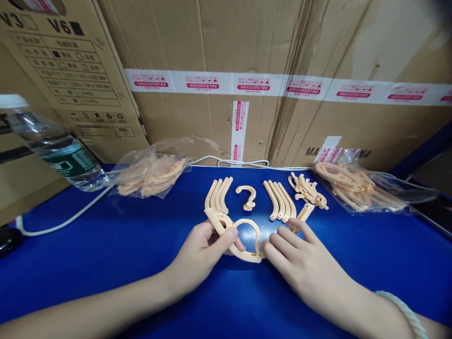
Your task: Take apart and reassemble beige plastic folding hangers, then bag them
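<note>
My left hand [208, 247] is closed around a beige plastic hanger piece [247, 258], thumb on top. A round hook shape [252, 226] shows between my hands. My right hand [300, 259] is curled at the right end of this piece, its fingertips at the joint. Another straight beige hanger arm [305, 213] sticks out beyond those fingers, partly hidden by them. Just behind lie a loose hanger hook [252, 193] and two rows of curved hanger arms, one on the left [223, 195] and one on the right [280, 200]. Small beige parts [307, 188] are heaped beside the right row.
Clear bags of beige parts lie at the left [153, 174] and right [360, 186] of the blue table [226, 301]. A water bottle [67, 150] leans at the left. A white cable [67, 221] runs along the back, before cardboard boxes [212, 42].
</note>
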Demonstrator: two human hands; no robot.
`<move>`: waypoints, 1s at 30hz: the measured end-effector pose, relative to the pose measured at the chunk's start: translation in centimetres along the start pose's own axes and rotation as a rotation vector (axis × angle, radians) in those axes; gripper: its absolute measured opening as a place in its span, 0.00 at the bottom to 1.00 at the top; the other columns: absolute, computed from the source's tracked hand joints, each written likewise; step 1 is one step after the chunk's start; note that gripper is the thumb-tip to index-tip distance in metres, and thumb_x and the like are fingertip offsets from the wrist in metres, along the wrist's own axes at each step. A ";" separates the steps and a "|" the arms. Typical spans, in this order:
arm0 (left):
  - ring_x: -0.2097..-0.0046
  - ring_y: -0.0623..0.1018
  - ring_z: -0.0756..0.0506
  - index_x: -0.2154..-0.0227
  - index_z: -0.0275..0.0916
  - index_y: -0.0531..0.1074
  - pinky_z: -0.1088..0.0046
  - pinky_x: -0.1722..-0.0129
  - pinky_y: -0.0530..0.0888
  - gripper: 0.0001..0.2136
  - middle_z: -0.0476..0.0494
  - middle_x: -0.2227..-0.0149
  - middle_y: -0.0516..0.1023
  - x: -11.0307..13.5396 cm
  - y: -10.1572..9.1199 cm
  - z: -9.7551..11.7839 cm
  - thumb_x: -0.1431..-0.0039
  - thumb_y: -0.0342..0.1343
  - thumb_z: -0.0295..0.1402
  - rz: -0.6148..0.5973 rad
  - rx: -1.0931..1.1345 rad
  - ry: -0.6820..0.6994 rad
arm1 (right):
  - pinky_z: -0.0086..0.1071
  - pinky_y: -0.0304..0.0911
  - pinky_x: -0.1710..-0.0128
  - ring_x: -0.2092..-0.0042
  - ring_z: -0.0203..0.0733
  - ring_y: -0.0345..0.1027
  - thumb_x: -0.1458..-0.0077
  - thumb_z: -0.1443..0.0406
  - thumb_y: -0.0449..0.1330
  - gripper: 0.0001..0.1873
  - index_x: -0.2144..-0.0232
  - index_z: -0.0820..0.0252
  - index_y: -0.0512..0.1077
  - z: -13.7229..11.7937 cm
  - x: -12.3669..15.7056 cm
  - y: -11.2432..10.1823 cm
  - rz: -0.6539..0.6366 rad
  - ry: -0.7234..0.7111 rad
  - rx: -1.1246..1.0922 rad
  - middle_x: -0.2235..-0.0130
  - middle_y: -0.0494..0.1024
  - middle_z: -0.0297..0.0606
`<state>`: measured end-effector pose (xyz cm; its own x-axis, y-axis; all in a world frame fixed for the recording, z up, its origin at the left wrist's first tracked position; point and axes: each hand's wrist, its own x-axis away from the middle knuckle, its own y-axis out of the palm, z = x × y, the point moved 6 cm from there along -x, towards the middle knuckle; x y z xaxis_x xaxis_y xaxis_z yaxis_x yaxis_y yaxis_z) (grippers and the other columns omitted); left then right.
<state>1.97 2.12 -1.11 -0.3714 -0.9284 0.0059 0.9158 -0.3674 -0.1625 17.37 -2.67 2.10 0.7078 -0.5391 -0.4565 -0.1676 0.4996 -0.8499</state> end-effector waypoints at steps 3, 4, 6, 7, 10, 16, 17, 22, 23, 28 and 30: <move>0.65 0.79 0.44 0.70 0.35 0.75 0.69 0.61 0.75 0.15 0.43 0.69 0.80 -0.2 -0.1 -0.4 0.38 0.54 0.42 -0.020 0.080 -0.059 | 0.42 0.51 0.52 0.69 0.42 0.61 0.33 0.74 0.38 0.24 0.71 0.62 0.71 0.0 0.1 -0.4 0.014 -0.011 -0.029 0.74 0.70 0.35; 0.65 0.79 0.45 0.71 0.35 0.75 0.70 0.61 0.75 0.15 0.43 0.69 0.80 -0.3 0.0 -0.4 0.39 0.55 0.43 -0.030 0.101 -0.065 | 0.41 0.52 0.52 0.69 0.41 0.61 0.33 0.74 0.37 0.25 0.70 0.62 0.71 0.0 0.2 -0.6 0.024 -0.015 -0.040 0.74 0.71 0.35; 0.65 0.79 0.45 0.72 0.34 0.75 0.70 0.61 0.76 0.16 0.43 0.70 0.80 -0.3 0.1 -0.3 0.39 0.56 0.44 -0.053 0.148 -0.071 | 0.41 0.52 0.52 0.69 0.41 0.61 0.33 0.73 0.37 0.25 0.69 0.62 0.72 0.1 0.2 -0.9 0.047 -0.020 -0.058 0.74 0.71 0.35; 0.66 0.79 0.46 0.72 0.34 0.75 0.71 0.61 0.76 0.16 0.43 0.70 0.79 -0.3 0.2 -0.2 0.40 0.56 0.44 -0.062 0.173 -0.070 | 0.40 0.52 0.52 0.69 0.41 0.62 0.32 0.73 0.37 0.24 0.69 0.62 0.72 0.1 0.2 -1.0 0.060 -0.023 -0.063 0.74 0.71 0.35; 0.66 0.80 0.46 0.73 0.34 0.74 0.72 0.61 0.76 0.16 0.44 0.71 0.79 -0.2 0.3 0.0 0.42 0.59 0.44 -0.057 0.240 -0.065 | 0.40 0.53 0.53 0.69 0.41 0.63 0.32 0.73 0.38 0.24 0.69 0.62 0.71 0.1 0.3 -1.4 0.092 -0.035 -0.065 0.75 0.72 0.35; 0.74 0.77 0.49 0.72 0.37 0.67 0.72 0.70 0.77 0.17 0.49 0.78 0.77 -0.5 -0.5 -1.1 0.47 0.63 0.45 0.099 0.508 -0.203 | 0.39 0.53 0.58 0.64 0.42 0.71 0.34 0.73 0.46 0.15 0.69 0.58 0.69 1.0 0.9 -3.1 0.221 -0.102 -0.016 0.67 0.80 0.37; 0.74 0.77 0.49 0.72 0.37 0.66 0.72 0.69 0.77 0.17 0.49 0.77 0.77 -0.6 -0.6 -1.1 0.47 0.63 0.45 0.107 0.502 -0.193 | 0.39 0.54 0.57 0.64 0.41 0.71 0.34 0.73 0.47 0.14 0.68 0.57 0.68 2.0 1.0 -3.4 0.228 -0.061 -0.041 0.67 0.80 0.36; 0.73 0.79 0.47 0.70 0.37 0.66 0.68 0.66 0.78 0.16 0.47 0.76 0.79 -0.6 -0.3 -0.6 0.44 0.61 0.45 0.015 0.425 -0.151 | 0.42 0.60 0.53 0.60 0.46 0.71 0.36 0.67 0.53 0.09 0.54 0.54 0.66 9.1 1.8 -4.2 0.274 0.218 -0.130 0.64 0.78 0.38; 0.73 0.79 0.47 0.70 0.37 0.66 0.67 0.66 0.79 0.16 0.47 0.76 0.78 -0.6 -0.4 -0.5 0.44 0.61 0.45 0.018 0.422 -0.152 | 0.45 0.59 0.50 0.55 0.48 0.70 0.37 0.67 0.53 0.08 0.55 0.54 0.67 10.1 1.8 -4.0 0.232 0.218 -0.100 0.61 0.78 0.40; 0.72 0.79 0.46 0.71 0.36 0.66 0.67 0.66 0.79 0.17 0.47 0.76 0.78 -0.7 -0.6 -0.7 0.45 0.62 0.46 0.034 0.423 -0.167 | 0.53 0.54 0.44 0.46 0.51 0.63 0.37 0.71 0.52 0.10 0.61 0.53 0.72 12.3 2.2 -1.8 0.024 0.119 -0.053 0.55 0.77 0.39; 0.72 0.79 0.47 0.71 0.36 0.67 0.67 0.66 0.79 0.17 0.47 0.76 0.79 -0.8 -0.6 -0.8 0.44 0.62 0.46 0.025 0.427 -0.167 | 0.49 0.60 0.50 0.49 0.49 0.65 0.38 0.72 0.51 0.12 0.62 0.55 0.73 12.2 2.4 -0.6 -0.049 0.116 -0.089 0.54 0.75 0.41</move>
<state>1.59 3.12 -1.77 -0.3506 -0.9207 0.1714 0.9182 -0.3019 0.2566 27.53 4.03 4.79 0.6331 -0.6391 -0.4367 -0.1987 0.4111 -0.8897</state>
